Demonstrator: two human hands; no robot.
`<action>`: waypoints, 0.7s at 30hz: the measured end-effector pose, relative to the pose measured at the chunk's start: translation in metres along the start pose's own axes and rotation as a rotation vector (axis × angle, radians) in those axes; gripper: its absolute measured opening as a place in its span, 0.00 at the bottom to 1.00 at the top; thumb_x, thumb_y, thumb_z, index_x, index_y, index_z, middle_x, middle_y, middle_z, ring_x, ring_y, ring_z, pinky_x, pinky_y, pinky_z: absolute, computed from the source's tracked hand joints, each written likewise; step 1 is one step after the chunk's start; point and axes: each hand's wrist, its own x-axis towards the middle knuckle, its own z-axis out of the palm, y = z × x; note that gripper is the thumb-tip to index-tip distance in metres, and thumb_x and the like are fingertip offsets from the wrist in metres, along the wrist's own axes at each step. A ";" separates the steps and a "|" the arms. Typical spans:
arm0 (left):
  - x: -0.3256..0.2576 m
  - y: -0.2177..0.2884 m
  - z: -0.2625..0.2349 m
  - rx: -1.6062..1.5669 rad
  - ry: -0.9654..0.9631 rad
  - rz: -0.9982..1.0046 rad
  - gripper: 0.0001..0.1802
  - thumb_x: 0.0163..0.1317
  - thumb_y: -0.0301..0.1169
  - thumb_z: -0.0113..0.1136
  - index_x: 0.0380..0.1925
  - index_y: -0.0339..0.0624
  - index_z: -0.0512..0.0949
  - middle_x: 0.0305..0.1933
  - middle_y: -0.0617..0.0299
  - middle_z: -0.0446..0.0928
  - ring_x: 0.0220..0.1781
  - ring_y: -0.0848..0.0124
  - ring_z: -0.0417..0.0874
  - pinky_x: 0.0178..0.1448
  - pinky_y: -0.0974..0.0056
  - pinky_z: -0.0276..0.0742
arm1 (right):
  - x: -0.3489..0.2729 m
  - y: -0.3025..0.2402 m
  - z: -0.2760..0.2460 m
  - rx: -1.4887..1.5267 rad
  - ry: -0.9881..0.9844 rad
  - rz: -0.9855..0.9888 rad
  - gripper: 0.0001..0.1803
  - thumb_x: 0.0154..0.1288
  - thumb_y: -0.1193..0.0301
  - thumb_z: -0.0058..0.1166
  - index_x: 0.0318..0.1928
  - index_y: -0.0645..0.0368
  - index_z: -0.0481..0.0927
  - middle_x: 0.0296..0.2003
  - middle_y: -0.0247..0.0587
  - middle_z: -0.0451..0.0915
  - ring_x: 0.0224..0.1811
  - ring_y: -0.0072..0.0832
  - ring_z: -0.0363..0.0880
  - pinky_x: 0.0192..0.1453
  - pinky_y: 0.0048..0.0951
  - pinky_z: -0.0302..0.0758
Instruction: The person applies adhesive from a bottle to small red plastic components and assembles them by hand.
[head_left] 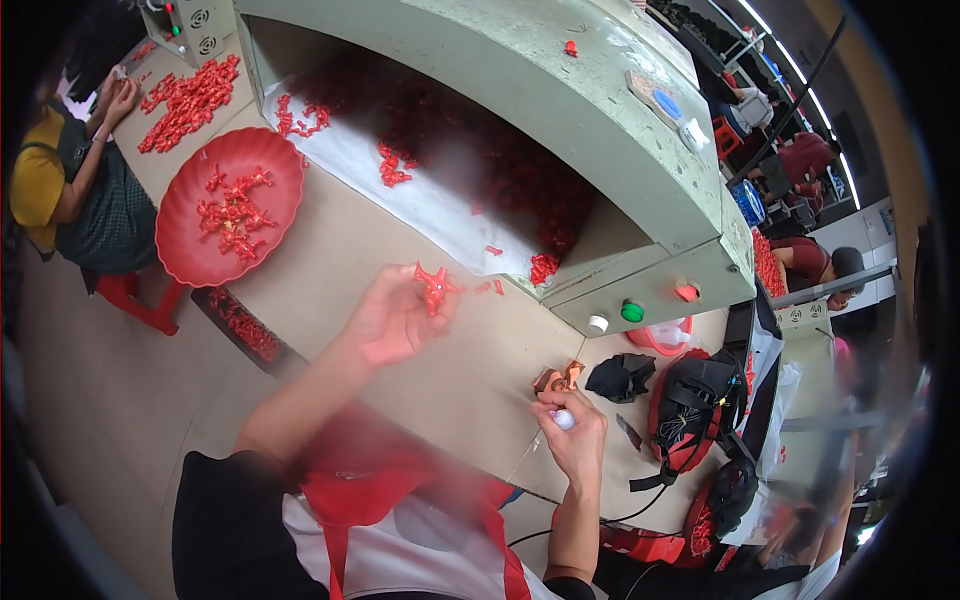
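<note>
- Up above the bench (400,270), the left hand (392,318) is raised with its fingers closed on a small red plastic part (434,286), pinched at the fingertips.
- Lower and to the right, the right hand (575,435) rests on the bench with its fingers curled around a small white tool (563,419), whose rounded tip shows between thumb and forefinger.
- Just beyond the right hand lies an orange-brown piece (560,379), and beside that a crumpled black cloth (620,377).
- A few loose red parts (492,287) lie on the bench near the held part, at the edge of a white sheet (420,200) that runs under the grey-green machine hood (560,100).
- More red parts are heaped in the shadow under the hood.
- A round red tray (180,240) sits at the left end of the bench, with a scatter of red parts in it.
- Farther left, another person (70,180) in a yellow top sits at the bench, near a pile of red parts (190,100).
- A black and red bag (690,410) lies at the right end of the bench.
</note>
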 end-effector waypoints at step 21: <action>-0.068 0.197 0.009 2.670 0.998 0.852 0.14 0.42 0.31 0.60 0.28 0.31 0.77 0.32 0.46 0.76 0.34 0.52 0.80 0.42 0.55 0.77 | 0.001 -0.003 0.002 -0.043 -0.027 -0.034 0.09 0.46 0.76 0.63 0.31 0.65 0.79 0.24 0.42 0.78 0.26 0.27 0.79 0.32 0.24 0.73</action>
